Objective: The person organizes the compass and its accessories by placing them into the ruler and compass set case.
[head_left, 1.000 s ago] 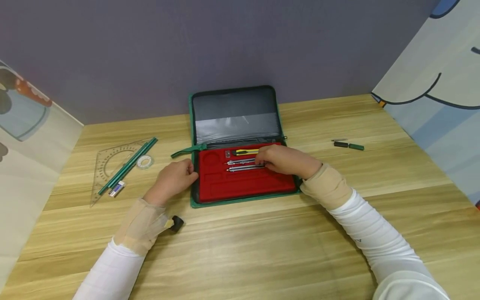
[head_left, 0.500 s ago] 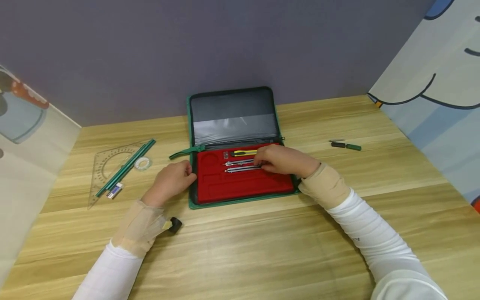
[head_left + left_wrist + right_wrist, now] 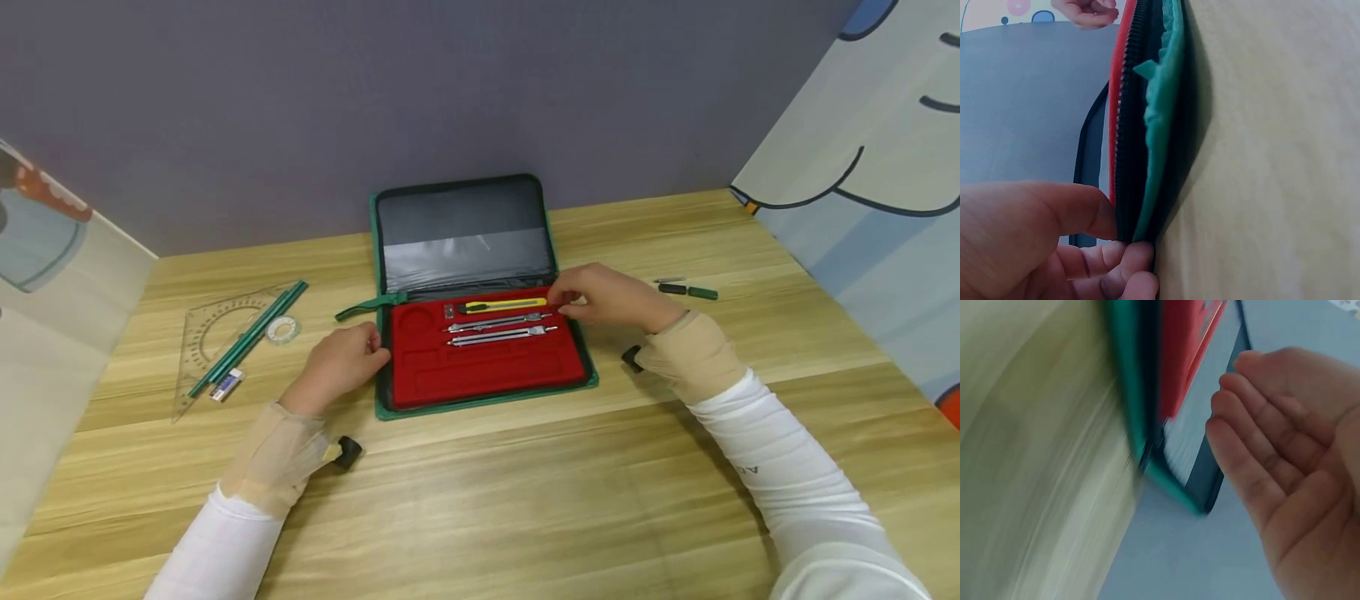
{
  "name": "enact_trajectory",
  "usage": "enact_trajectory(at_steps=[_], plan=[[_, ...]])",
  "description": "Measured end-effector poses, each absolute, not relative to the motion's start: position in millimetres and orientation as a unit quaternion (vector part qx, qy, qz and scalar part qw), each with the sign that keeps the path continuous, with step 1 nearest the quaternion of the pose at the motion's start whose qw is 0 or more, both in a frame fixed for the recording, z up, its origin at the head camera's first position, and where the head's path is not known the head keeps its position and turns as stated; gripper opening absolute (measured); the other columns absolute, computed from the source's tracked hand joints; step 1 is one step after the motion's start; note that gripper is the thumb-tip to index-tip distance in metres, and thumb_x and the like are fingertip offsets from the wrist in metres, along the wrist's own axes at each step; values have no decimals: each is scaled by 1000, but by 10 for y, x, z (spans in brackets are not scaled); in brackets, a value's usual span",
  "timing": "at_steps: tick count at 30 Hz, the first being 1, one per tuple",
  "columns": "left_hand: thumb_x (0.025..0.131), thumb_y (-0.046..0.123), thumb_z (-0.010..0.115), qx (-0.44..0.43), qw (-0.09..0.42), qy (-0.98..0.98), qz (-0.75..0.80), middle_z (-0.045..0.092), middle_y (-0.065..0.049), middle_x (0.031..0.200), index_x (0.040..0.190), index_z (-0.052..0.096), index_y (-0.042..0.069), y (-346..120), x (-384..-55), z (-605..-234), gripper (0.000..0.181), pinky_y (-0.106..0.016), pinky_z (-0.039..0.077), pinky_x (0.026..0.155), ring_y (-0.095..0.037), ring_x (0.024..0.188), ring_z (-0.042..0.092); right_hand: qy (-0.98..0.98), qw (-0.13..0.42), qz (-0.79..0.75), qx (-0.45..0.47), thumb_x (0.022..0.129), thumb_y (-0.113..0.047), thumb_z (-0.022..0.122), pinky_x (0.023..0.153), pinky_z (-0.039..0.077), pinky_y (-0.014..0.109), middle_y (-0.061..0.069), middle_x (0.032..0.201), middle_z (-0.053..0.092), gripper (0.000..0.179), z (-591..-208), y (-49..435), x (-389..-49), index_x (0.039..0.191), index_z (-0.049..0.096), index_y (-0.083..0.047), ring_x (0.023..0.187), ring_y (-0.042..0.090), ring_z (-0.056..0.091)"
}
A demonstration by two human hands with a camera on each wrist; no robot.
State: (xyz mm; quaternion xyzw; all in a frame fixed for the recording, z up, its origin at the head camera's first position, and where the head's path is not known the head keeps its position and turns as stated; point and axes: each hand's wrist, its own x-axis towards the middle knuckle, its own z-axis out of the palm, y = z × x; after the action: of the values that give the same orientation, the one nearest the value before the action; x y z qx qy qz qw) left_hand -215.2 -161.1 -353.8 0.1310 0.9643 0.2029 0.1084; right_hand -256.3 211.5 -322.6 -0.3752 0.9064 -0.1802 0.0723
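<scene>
An open green zip case [image 3: 381,250] holds a red moulded insert [image 3: 487,381]. In the insert lie a yellow utility knife [image 3: 517,306], two silver drawing instruments [image 3: 498,337], which look like a compass and a divider, and a tiny clear box [image 3: 449,311]. My left hand [image 3: 337,367] pinches the case's left edge; the left wrist view has the thumb [image 3: 1079,212] against the zip and fingers below the green rim. My right hand [image 3: 611,296] hovers by the insert's upper right corner, fingers loosely bent, nothing in them. In the right wrist view its palm [image 3: 1304,481] is bare.
Left of the case are a clear protractor set square [image 3: 197,333], green pencils [image 3: 251,337], a tape roll [image 3: 282,330] and an eraser [image 3: 227,384]. At right lie a dark and green pen-like piece [image 3: 702,293] and a thin metal piece [image 3: 670,280]. A wall stands behind.
My right hand has let go of the silver instruments and moved right and slightly up, uncovering their right ends and the knife's. My left hand stays at the case edge.
</scene>
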Motion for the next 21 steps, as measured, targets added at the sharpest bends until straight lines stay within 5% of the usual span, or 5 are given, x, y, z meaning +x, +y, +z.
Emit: enact_trajectory(at_steps=[21], plan=[[86, 18, 53, 134, 107, 965, 199, 50, -2, 64, 82, 53, 7, -1614, -2168, -3523, 12, -29, 33, 51, -18, 59, 46, 963, 41, -136, -228, 83, 4, 61, 72, 49, 45, 13, 89, 66, 13, -3332, 3259, -2855, 94, 66, 1, 81, 28, 61]])
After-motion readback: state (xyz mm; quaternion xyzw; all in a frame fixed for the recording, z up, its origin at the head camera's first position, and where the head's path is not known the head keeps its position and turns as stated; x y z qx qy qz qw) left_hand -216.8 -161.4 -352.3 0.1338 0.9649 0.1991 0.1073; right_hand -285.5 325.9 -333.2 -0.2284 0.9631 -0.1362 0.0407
